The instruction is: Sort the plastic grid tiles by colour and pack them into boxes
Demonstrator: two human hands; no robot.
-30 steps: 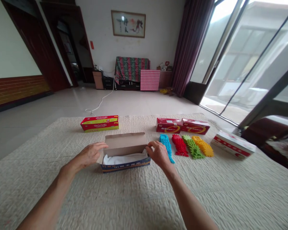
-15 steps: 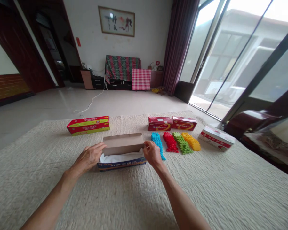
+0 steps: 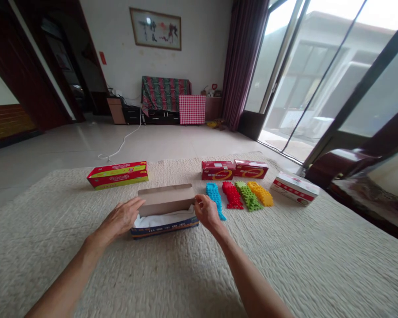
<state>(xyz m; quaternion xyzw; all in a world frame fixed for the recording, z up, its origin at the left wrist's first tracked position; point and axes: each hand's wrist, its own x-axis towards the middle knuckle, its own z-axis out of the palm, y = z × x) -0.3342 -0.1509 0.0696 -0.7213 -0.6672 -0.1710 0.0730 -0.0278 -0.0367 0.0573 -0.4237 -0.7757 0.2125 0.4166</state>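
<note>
An opened cardboard box (image 3: pixel 166 228) with a dark blue front lies on the quilted cover, its grey-brown lid (image 3: pixel 166 194) raised at the back. White cloth-like material (image 3: pixel 164 219) fills the inside. At the box's left end, my left hand (image 3: pixel 124 216) grips the edge, fingers long and close together, thumb mostly hidden. My right hand (image 3: pixel 207 212) pinches the right end near the lid's corner, with curled fingers. Just right of that hand lies a blue studded plastic strip (image 3: pixel 214 198). Red (image 3: pixel 232 196), green (image 3: pixel 249 196) and yellow (image 3: pixel 260 193) studded pieces lie beyond it.
Behind the open box sits a red and yellow-green box (image 3: pixel 117 176). Two red boxes (image 3: pixel 217 170) (image 3: pixel 251 169) stand behind the coloured pieces, and a white and red box (image 3: pixel 296 188) lies farther right. A white cable (image 3: pixel 122 143) crosses the tiled floor.
The whole view has shifted slightly, with everything a little farther left in the picture. Both hands keep their places at the ends of the box, and its lid stays raised.
</note>
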